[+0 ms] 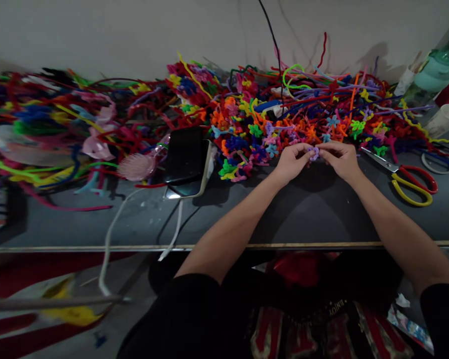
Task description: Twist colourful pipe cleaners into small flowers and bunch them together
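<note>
Between my two hands is a small purple pipe-cleaner flower point(314, 153), held just above the dark table. My left hand point(293, 162) pinches its left side with thumb and forefinger. On the other side, my right hand point(339, 158) grips it in the same kind of pinch. Right behind my fingers lies a heap of small pipe-cleaner flowers point(254, 130) in orange, green, blue, purple and other colours. To the right of my right hand rest scissors point(411, 180) with one red and one yellow handle loop, their blades pointing toward the heap.
Loose pipe cleaners point(322, 85) pile up along the wall. Left of my arms are a black phone point(184, 153) on another device, a pink hairbrush point(137, 167) and a white cable point(110, 244). At right stand a paper cup point(446, 119) and a teal-topped bottle point(434, 70). The table's front edge point(307, 245) runs below my forearms.
</note>
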The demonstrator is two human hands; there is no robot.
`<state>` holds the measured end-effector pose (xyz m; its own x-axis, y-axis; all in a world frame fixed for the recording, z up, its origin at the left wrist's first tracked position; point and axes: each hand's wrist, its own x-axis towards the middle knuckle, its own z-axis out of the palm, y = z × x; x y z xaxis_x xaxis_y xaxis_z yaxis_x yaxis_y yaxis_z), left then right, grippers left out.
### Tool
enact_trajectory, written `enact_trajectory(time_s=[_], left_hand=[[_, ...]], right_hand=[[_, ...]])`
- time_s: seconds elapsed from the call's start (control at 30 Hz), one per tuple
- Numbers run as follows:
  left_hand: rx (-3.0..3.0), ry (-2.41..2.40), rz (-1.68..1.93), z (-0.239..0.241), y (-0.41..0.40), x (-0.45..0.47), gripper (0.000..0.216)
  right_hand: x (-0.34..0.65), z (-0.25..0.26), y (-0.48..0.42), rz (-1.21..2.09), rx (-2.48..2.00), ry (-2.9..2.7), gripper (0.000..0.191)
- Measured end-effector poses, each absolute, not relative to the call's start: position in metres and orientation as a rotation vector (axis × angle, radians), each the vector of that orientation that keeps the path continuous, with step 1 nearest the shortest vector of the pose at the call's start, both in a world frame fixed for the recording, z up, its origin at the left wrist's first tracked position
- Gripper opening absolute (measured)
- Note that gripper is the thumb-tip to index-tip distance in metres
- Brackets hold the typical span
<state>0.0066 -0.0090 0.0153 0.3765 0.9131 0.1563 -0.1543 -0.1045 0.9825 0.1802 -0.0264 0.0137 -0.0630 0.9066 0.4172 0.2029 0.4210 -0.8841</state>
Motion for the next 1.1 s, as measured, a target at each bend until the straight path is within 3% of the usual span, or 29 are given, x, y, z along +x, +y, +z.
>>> enact_trajectory(time_s=[0.17, 0.43, 1.1], left_hand=[[1.388, 0.730, 1.010, 0.019, -0.011, 0.005, 0.039], [1.453, 0.766, 0.951, 0.018, -0.010, 0.002, 0.031], [1.478, 0.780, 0.952, 0.015, -0.010, 0.002, 0.044]], right_hand=[[0.180, 0.016, -0.027, 0.782, -0.987, -1.555, 0.032], [0.181, 0.019, -0.029, 0.843, -1.028, -1.580, 0.024], [0.171, 0.020, -0.032, 0.818, -1.044, -1.440, 0.036]])
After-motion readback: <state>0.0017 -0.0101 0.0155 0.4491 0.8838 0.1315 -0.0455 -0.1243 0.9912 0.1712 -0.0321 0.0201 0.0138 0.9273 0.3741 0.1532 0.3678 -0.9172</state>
